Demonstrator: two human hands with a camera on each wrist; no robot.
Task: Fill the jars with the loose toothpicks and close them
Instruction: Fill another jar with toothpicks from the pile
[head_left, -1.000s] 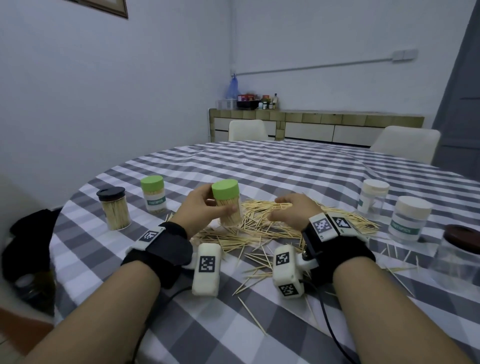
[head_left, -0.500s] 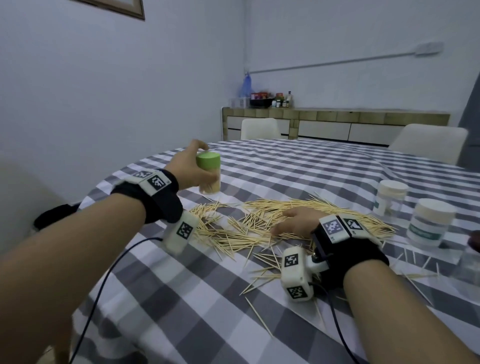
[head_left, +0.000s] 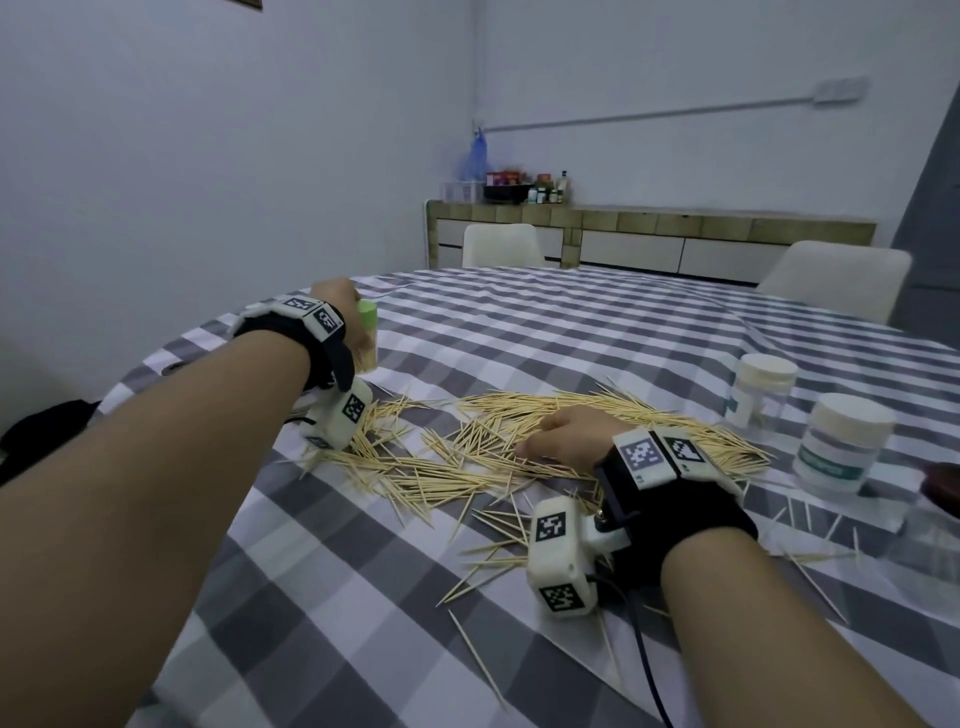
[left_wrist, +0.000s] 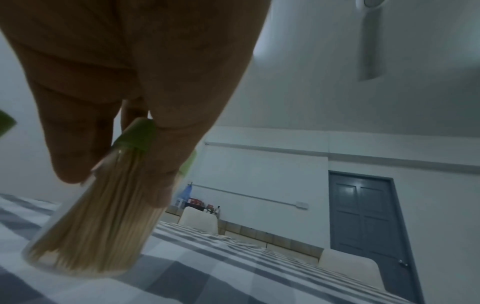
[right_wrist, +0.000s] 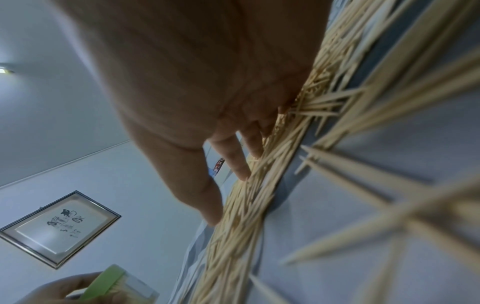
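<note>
Green-capped, the full toothpick jar (head_left: 368, 335) stands at the far left of the checked tablecloth (head_left: 519, 338), gripped by the left hand (head_left: 340, 312). In the head view the wrist strap and the back of the hand cover most of the jar; only part of the cap and a strip of the clear wall show. The left wrist view shows the fingers (left_wrist: 78, 144) curled down around the cap (left_wrist: 137, 133), with the jar base (left_wrist: 78, 265) at the cloth; whether it touches the cloth cannot be determined.

The right hand (head_left: 569, 439) lies on the pile of loose toothpicks (head_left: 519, 415) at mid-table. Its fingers (right_wrist: 233, 156) are extended and slightly apart, tips pressing the sticks, nothing pinched. The head view hides the fingertips behind the knuckles.

Stray toothpicks (head_left: 478, 660) are scattered toward the near edge. At the right stand two clear jars with white lids (head_left: 763, 387) (head_left: 844, 441); their contents are hard to make out. A dark-lidded jar (head_left: 943, 530) is cut off by the right frame edge and blurred
</note>
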